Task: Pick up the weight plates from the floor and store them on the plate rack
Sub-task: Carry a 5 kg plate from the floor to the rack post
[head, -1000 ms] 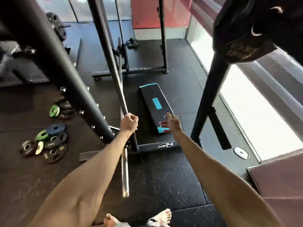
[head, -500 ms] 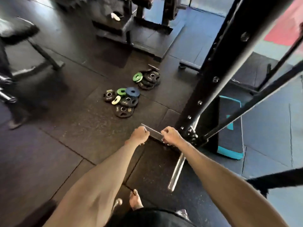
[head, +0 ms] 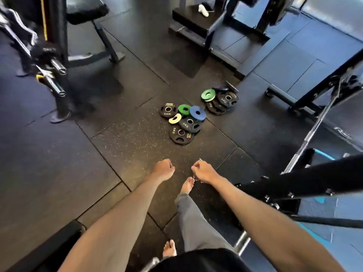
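Note:
Weight plates lie on the black rubber floor ahead of me in two heaps. The nearer heap has a black 5 kg plate [head: 180, 134], a blue plate [head: 197, 112], a green plate [head: 184, 109], a small yellow plate [head: 174, 118] and a black 2.5 kg plate [head: 168, 110]. The farther heap has a green plate [head: 208, 94] leaning on stacked black plates [head: 226, 99]. My left hand [head: 164, 169] is a curled fist holding nothing, well short of the plates. My right hand [head: 202, 170] is curled too, with a thin metal edge showing behind its knuckles.
A black rack post [head: 306, 183] and a slanted steel bar [head: 314, 134] crowd the right. At left a black frame carries chrome sleeves [head: 59, 68], with a padded bench [head: 86, 8] behind. A low platform [head: 192, 20] stands at the back. My bare foot [head: 187, 185] steps forward.
My view has swung left from the squat rack to the plates, which are now nearer and centred. My right hand went from spread fingers to curled. I have stepped forward.

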